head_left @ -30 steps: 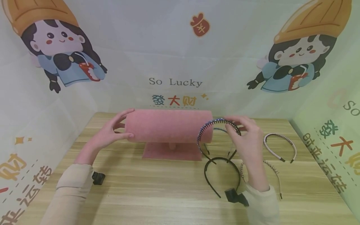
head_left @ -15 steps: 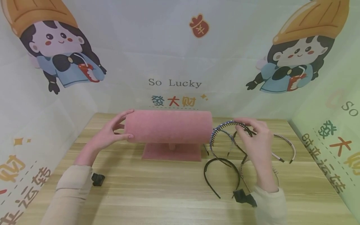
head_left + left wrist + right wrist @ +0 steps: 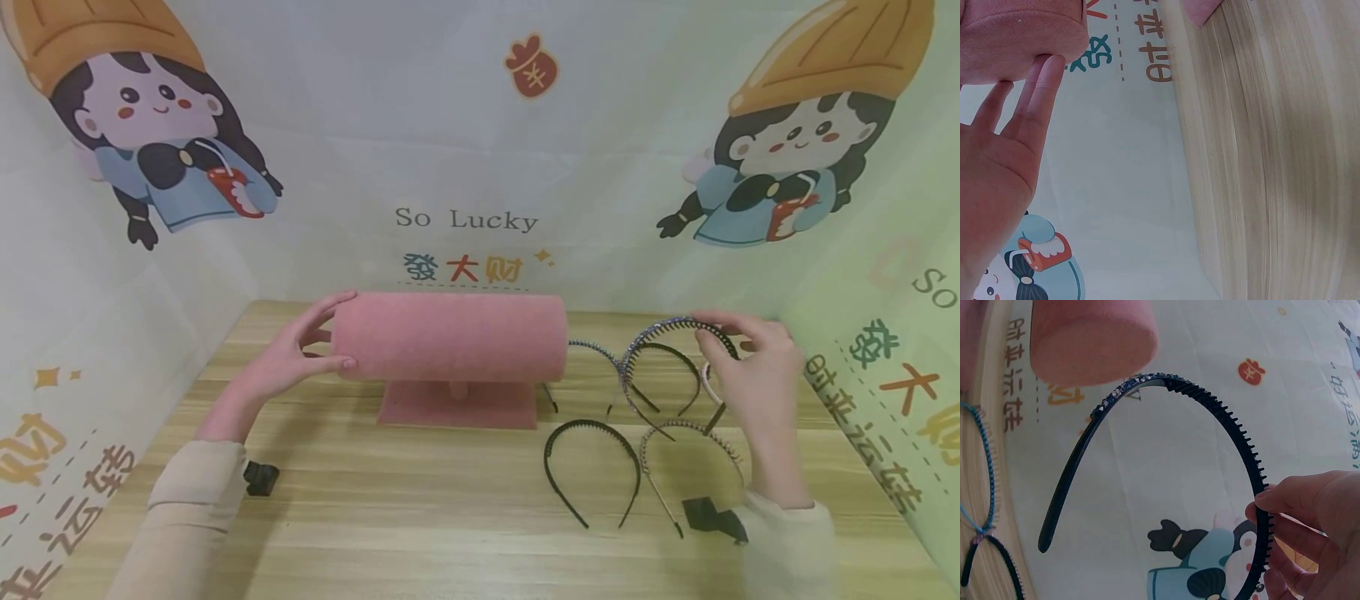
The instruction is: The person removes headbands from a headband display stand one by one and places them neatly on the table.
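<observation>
In the head view my left hand (image 3: 288, 354) holds the left end of a pink roll-shaped headband stand (image 3: 450, 337), thumb in front and a finger over the top. The left wrist view shows straight-looking fingers against the roll's end (image 3: 1022, 44). My right hand (image 3: 761, 375) pinches one side of a dark toothed headband (image 3: 1235, 428) with blue sparkling stones along its top. This headband is raised above the table, right of the stand, its arch upward. Thumb and fingertips meet on the band in the right wrist view.
Several headbands lie on the wooden table (image 3: 412, 517): a blue one (image 3: 596, 346) partly behind the roll, a black one (image 3: 551, 442) in front, a beige one (image 3: 660, 492), another black one (image 3: 693, 371). A pale one (image 3: 707, 382) is mostly hidden by the right hand. Printed cloth surrounds the table.
My right hand has moved right with the stone-topped headband, away from the stand. A black headband behind it now shows more fully. My left hand stays on the roll's end.
</observation>
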Action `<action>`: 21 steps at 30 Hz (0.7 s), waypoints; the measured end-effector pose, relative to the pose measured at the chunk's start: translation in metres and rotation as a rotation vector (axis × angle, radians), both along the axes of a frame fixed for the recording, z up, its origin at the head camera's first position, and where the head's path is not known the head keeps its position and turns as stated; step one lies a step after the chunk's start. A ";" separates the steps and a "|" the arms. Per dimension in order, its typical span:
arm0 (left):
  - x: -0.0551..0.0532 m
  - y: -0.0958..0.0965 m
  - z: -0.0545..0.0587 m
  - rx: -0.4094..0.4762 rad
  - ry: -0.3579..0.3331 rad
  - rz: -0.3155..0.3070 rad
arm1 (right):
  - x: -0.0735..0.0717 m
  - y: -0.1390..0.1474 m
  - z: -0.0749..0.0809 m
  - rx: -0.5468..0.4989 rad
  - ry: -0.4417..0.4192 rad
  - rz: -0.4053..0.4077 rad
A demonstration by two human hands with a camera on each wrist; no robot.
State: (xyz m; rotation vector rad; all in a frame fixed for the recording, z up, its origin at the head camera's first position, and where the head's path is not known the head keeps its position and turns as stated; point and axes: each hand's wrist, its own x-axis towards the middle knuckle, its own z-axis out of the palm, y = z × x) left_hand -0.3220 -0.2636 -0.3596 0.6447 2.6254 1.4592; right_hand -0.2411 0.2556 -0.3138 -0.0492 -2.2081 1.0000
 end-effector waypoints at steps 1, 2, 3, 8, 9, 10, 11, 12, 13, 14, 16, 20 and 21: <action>0.000 0.000 0.000 -0.002 0.000 0.000 | 0.000 0.005 0.001 0.002 -0.007 -0.009; 0.000 0.000 0.001 -0.006 0.000 0.002 | 0.000 0.011 0.001 -0.002 -0.020 -0.012; 0.000 0.001 0.001 -0.008 0.000 0.002 | 0.000 0.017 0.001 -0.003 -0.044 -0.021; 0.001 0.002 0.001 -0.003 0.000 -0.009 | 0.001 0.049 -0.004 -0.027 -0.122 -0.040; 0.001 0.002 0.001 0.003 0.000 -0.012 | 0.001 0.056 -0.006 -0.024 -0.122 -0.038; 0.001 0.002 0.001 0.008 -0.001 -0.014 | 0.001 0.062 -0.008 -0.022 -0.119 -0.034; 0.001 0.001 0.000 0.013 -0.003 -0.014 | 0.001 0.069 -0.010 -0.015 -0.115 -0.024; 0.001 0.001 0.000 0.015 -0.005 -0.012 | 0.000 0.076 -0.012 -0.010 -0.115 -0.015; 0.001 0.001 0.000 0.013 -0.002 -0.013 | 0.001 0.082 -0.015 -0.006 -0.128 -0.008; 0.001 0.001 0.000 0.012 -0.001 -0.011 | 0.001 0.090 -0.018 -0.003 -0.141 0.001; 0.001 0.000 0.000 0.011 0.001 -0.011 | 0.001 0.104 -0.024 0.013 -0.171 0.009; 0.001 0.000 0.000 0.006 0.002 -0.010 | 0.003 0.131 -0.037 0.053 -0.265 -0.037; 0.001 0.000 0.000 0.006 0.001 -0.009 | 0.004 0.137 -0.041 0.061 -0.288 -0.047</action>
